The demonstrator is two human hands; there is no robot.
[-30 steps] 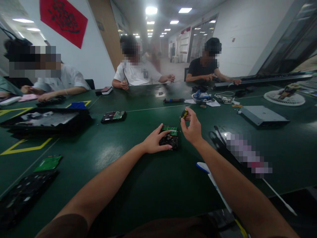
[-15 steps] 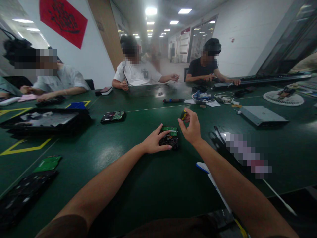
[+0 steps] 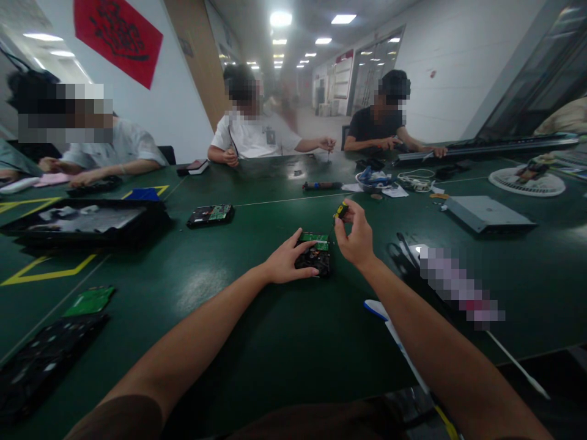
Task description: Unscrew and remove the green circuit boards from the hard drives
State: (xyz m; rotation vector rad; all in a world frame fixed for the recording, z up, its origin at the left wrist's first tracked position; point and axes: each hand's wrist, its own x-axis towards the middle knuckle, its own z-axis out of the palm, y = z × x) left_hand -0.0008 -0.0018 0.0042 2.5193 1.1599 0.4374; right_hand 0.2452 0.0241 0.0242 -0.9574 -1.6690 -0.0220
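A small black hard drive (image 3: pixel 316 253) with a green circuit board on top lies on the green table (image 3: pixel 257 330) in front of me. My left hand (image 3: pixel 287 261) rests against its left side, fingers and thumb closed on its edge. My right hand (image 3: pixel 355 235) hovers just right of the drive, fingers pinched round a small screwdriver with a yellow and black handle (image 3: pixel 340 211) that points down toward the board.
A second drive (image 3: pixel 211 214) and a black tray (image 3: pixel 87 221) lie at the left, a green board (image 3: pixel 90 300) nearer me. A grey flat box (image 3: pixel 488 214), cables (image 3: pixel 415 180) and tools (image 3: pixel 403 247) are at the right. Three people sit across the table.
My right hand has shifted slightly, turning the screwdriver between its fingers. The left hand and the drive have not moved. A person opposite has stretched an arm out.
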